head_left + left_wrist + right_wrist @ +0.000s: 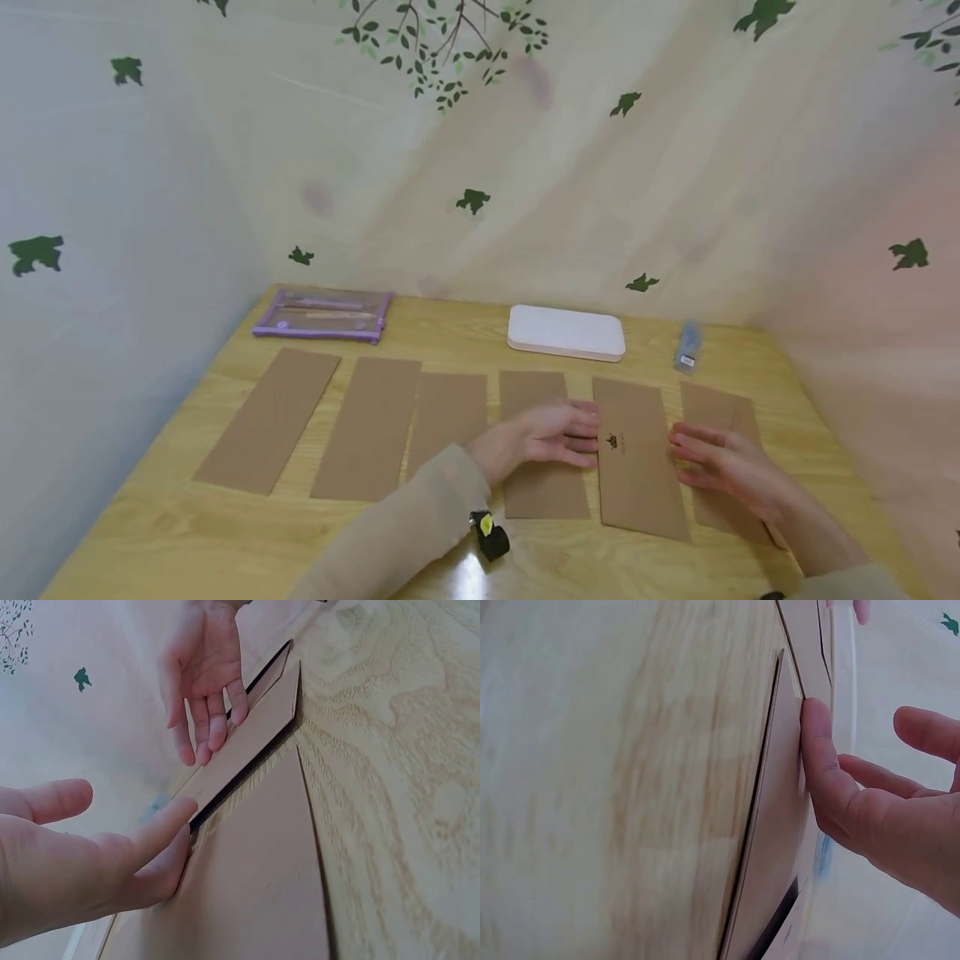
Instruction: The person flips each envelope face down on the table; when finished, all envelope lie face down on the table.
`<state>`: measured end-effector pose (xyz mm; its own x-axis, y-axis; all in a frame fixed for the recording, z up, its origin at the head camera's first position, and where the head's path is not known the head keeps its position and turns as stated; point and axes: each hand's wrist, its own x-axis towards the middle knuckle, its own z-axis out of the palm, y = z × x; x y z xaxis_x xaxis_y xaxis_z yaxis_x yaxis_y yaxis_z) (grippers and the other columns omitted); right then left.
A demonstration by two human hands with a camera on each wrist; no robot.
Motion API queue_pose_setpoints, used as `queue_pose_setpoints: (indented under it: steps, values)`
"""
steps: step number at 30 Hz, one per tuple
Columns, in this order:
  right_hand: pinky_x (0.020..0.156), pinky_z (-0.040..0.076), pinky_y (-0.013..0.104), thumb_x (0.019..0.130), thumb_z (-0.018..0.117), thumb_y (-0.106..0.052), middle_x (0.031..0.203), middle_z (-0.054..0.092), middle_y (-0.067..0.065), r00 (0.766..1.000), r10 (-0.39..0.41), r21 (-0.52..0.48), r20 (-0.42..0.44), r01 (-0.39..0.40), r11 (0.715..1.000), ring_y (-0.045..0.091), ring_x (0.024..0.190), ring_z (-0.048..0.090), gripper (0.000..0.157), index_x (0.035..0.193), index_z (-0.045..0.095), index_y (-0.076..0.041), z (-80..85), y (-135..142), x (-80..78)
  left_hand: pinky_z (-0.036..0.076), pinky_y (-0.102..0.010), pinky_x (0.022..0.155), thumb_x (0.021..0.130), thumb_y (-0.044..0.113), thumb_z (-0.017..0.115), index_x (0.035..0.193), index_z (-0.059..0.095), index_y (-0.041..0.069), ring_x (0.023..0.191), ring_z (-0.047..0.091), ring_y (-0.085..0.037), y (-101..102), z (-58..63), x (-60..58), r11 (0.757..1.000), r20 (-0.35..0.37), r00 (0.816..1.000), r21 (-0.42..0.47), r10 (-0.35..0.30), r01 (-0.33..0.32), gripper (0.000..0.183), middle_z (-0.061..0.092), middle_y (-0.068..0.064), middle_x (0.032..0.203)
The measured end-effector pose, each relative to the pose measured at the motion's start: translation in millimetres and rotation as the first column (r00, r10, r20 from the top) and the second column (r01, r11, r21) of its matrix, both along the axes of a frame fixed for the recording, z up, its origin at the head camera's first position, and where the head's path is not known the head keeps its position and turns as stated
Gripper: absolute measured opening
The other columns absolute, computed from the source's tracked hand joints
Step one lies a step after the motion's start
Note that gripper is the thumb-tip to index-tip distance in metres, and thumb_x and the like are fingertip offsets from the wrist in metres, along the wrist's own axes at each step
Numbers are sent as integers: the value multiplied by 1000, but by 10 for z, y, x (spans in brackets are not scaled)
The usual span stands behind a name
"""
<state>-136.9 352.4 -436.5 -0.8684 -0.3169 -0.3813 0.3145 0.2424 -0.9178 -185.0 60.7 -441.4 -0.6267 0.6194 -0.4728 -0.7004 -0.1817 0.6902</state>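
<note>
Crown card (641, 475) lies between left hand (558, 433) and right hand (723, 467); straightening it seems the step in hand.
Table (570, 562) wood on the crown card's near side leaves sliding room. Both hands are released, fingers loose, tips at or just beside its long edges. Light, even nudges look called for: only narrow gaps part it from left card (546, 492) and right card (712, 402). Beyond sits the white case (566, 332).
</note>
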Motion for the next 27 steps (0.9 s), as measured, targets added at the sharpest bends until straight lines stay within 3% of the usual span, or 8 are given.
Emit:
queue_pose_setpoints:
  steps: [5, 12, 17, 22, 27]
  values:
    - [97, 55, 39, 107, 52, -18, 156, 18, 40, 1000, 9, -15, -5, -9, 1000, 3, 114, 57, 71, 150, 11, 22, -9, -36, -20, 43, -58, 109, 101, 3, 55, 149, 38, -1, 120, 50, -35, -11, 16, 43, 1000, -34, 999, -3, 17, -17, 51, 52, -22, 127]
    - [96, 56, 39, 108, 50, -15, 150, 37, 35, 1000, 25, -27, -14, -26, 999, 3, 112, 60, 70, 149, 8, 23, -21, 32, -5, 44, -59, 106, 100, 1, 56, 152, 34, 0, 120, 51, -37, 37, 82, 69, 1000, -34, 999, 25, 19, -18, 56, 52, -18, 126]
    - [96, 56, 39, 108, 48, -14, 148, 42, 31, 999, 39, -36, -10, -39, 999, 2, 111, 59, 69, 149, 7, 23, -26, 51, -21, 46, -60, 105, 99, -1, 54, 151, 33, 0, 119, 52, -37, 81, 32, 59, 999, -29, 999, 49, 22, -20, 56, 53, -18, 124]
    - [97, 55, 41, 109, 45, -15, 153, 29, 39, 998, 68, -27, 8, -68, 997, 5, 115, 58, 68, 150, 4, 23, -9, 47, -37, 46, -60, 105, 99, -4, 52, 150, 33, -1, 120, 52, -39, 111, -9, 51, 997, -9, 1000, 74, 19, -18, 55, 52, -21, 125]
    - [101, 53, 43, 110, 44, -19, 157, 14, 41, 994, 100, -25, 38, -99, 995, 18, 128, 52, 71, 151, 1, 21, 18, 37, -36, 48, -57, 104, 100, -2, 51, 151, 33, -1, 121, 51, -38, 137, -12, 34, 997, -8, 1000, 83, 5, -4, 55, 48, -21, 131]
